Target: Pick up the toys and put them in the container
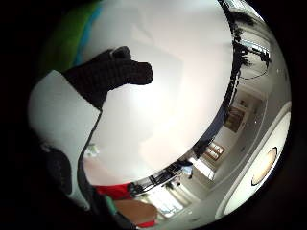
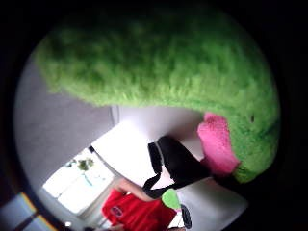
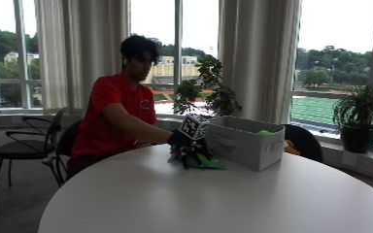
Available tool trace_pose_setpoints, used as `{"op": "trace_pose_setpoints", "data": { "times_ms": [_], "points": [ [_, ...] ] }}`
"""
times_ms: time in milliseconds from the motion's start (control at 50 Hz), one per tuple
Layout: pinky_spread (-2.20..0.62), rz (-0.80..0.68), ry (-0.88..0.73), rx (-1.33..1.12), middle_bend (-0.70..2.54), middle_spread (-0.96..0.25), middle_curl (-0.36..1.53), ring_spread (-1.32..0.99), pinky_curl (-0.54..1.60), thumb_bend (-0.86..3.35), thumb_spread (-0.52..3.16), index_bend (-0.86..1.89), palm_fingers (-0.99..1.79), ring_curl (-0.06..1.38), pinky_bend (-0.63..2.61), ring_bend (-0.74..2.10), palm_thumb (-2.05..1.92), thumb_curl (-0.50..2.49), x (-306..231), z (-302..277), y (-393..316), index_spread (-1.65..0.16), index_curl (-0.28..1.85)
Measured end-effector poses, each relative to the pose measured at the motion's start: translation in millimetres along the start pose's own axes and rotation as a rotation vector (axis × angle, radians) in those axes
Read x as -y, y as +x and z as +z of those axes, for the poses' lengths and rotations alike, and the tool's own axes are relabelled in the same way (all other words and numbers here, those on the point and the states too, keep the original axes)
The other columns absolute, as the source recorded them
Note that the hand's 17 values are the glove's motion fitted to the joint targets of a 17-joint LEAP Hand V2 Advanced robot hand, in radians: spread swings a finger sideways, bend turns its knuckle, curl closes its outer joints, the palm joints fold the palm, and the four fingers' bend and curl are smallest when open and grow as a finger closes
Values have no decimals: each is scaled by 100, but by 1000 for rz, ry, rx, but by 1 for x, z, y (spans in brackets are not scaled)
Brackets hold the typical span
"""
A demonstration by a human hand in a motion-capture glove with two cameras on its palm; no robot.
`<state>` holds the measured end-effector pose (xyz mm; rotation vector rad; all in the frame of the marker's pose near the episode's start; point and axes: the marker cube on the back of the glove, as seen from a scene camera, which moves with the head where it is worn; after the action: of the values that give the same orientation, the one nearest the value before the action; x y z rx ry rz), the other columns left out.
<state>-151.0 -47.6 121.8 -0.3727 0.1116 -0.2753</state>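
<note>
While the gloved right hand (image 3: 185, 144) grips a green plush toy (image 3: 202, 161), a grey container (image 3: 245, 141) stands just beside it on the white table (image 3: 174, 204).

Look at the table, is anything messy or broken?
Nothing stands out. The gloved right hand has a grip on a green plush toy down on the white table, beside the upright grey container. Nothing spilled or damaged.

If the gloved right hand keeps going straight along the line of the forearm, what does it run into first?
Most likely the grey container. In the outside view the right hand sits over the green plush toy on the table, with the container's near wall right beyond it. Depth between them is hard to judge.
</note>
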Motion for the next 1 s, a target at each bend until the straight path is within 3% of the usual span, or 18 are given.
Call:
{"op": "trace_pose_setpoints", "data": {
  "times_ms": [280,400,520,781,1001],
  "points": [
    [0,4,-12,-3,6,-2,14,5,34,3,116,25,-8,40,142,44,20,35,-4,4,-14,-42,16],
    [-21,0,2,-6,8,-8,12,-5,32,15,130,35,31,43,142,64,38,37,-3,3,-10,-46,21],
    [-34,-31,182,-52,18,-18,13,-21,31,23,136,45,58,44,134,72,54,43,7,-13,32,-46,26],
    [-44,10,366,31,46,-36,26,-45,30,24,91,76,113,49,105,80,71,63,10,-27,39,-42,44],
    [-44,0,415,115,69,-37,37,-46,35,21,52,82,123,55,102,94,69,75,-1,-53,45,-34,55]
  ]
}}
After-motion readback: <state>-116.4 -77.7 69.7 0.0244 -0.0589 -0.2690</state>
